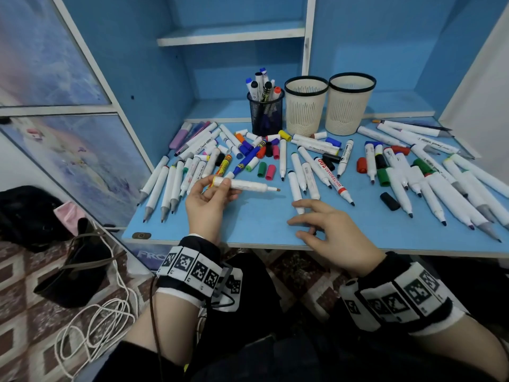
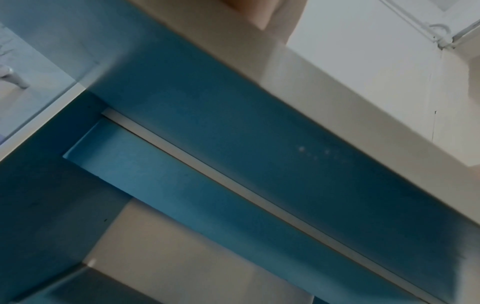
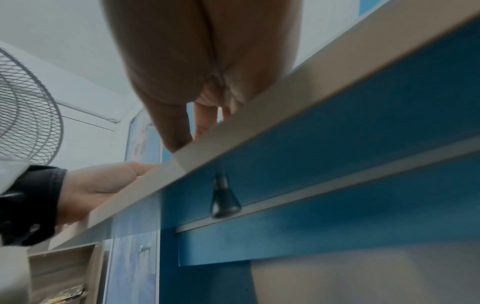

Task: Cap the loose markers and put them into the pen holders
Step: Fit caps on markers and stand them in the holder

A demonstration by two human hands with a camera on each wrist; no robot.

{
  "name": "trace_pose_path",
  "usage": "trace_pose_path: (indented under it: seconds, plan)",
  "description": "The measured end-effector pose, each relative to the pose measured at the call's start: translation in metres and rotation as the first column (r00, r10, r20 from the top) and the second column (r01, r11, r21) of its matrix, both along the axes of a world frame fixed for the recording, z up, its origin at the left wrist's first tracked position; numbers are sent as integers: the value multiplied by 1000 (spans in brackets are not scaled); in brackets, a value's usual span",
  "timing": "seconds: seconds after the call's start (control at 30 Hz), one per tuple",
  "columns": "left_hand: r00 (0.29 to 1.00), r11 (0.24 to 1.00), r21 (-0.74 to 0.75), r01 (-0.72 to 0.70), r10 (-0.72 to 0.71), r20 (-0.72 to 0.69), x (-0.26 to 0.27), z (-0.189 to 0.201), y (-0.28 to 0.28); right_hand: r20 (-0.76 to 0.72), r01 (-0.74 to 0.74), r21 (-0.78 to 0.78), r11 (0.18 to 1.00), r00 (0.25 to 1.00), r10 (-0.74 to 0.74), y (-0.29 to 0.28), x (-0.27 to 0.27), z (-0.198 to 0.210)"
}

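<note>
My left hand (image 1: pixel 217 186) pinches the back end of an uncapped white marker (image 1: pixel 249 186), held level above the blue desk (image 1: pixel 256 224) with its brown tip pointing right. My right hand (image 1: pixel 301 220) hovers low over the desk's front with fingers spread and holds nothing; a small dark thing shows under its fingers, unclear what. Many uncapped markers and loose caps lie across the desk, among them a green cap (image 1: pixel 261 169), a pink cap (image 1: pixel 270 172) and a black cap (image 1: pixel 389 201). A black mesh holder (image 1: pixel 265 117) holds several capped markers. Two beige holders (image 1: pixel 305 106) (image 1: pixel 348 103) stand beside it.
The desk sits inside a blue shelf unit with walls on both sides. A drawer knob (image 3: pixel 224 201) hangs under the desk's front edge (image 3: pixel 259 133), and a fan (image 3: pixel 26 107) stands to the left. A dark bag (image 1: pixel 74 271) and white cord lie on the floor.
</note>
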State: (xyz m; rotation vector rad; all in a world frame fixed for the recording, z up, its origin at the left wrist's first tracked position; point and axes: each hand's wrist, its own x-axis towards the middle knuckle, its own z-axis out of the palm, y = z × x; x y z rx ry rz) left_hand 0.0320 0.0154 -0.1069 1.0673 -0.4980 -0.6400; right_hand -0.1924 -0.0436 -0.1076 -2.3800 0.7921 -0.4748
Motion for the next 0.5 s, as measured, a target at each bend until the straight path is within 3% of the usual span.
trace_pose_path:
  seconds: [0.2,0.5]
  plan:
    - [999,999,25,-24,25,-33,0,-2,-2,121,46,-11,999,992,-44,2,-3,-8]
    - [993,990,122,-71,59,105,-1,-4,-1,176,79,-3,997,981,-77,1,-3,-11]
